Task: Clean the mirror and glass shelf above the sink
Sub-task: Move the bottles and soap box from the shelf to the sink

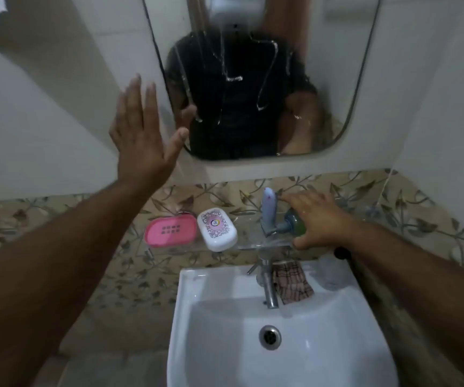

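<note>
- Sink in white ceramic lies nearest you, low and centre, with a round metal drain in its bowl.
- At the back rim of the basin stands a metal tap. A checked cloth lies just beside it on the right, on the rim.
- Your two bare forearms reach forward, one on each side of the basin.
- Just above the tap, a clear glass shelf is fixed to a band of floral tiles.
- On the shelf, from left to right, sit a pink soap dish, a white soap box touching it, a pale blue upright item too blurred to name, and a green pump bottle.
- Your right hand is wrapped over the green pump bottle from the right, with the thumb down at the shelf's front edge.
- Your left hand is raised higher and further off, with its fingers straight, spread and holding nothing. It lies by the white wall at the mirror's left edge, thumb tip at the glass. Whether it touches cannot be told.
- The mirror hangs on the wall above the shelf, with rounded lower corners. Thin white wavy streaks run down its middle, over the reflection of a dark shirt.
</note>
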